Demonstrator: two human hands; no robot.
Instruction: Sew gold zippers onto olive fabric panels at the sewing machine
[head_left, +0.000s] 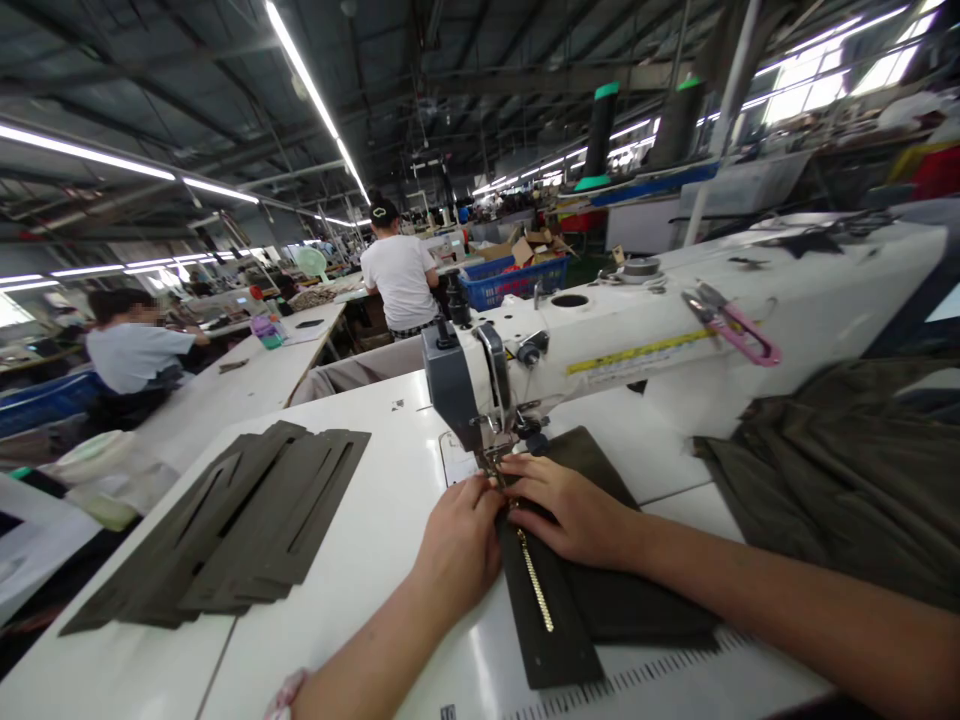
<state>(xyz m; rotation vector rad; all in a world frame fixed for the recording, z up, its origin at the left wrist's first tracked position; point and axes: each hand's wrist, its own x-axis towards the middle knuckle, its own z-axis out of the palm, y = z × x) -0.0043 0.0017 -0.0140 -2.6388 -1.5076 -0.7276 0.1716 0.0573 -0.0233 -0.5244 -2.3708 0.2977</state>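
A dark olive fabric piece with a gold-toothed zipper lies under the needle area of a white sewing machine. My left hand is at the left edge of this piece, its fingers bent and pressed together on the edge close to the presser foot. On the other side, my right hand rests on the fabric with its fingers apart, the fingertips near the needle and the zipper's upper end. Beneath the right hand and forearm a larger dark fabric panel spreads out. The needle tip is hidden by the fingers.
Stacked olive pieces with slots lie at the left on the white table. Bunched dark fabric sits at the right. Pink-handled snips rest on the machine arm. Two people work ahead, near a blue crate.
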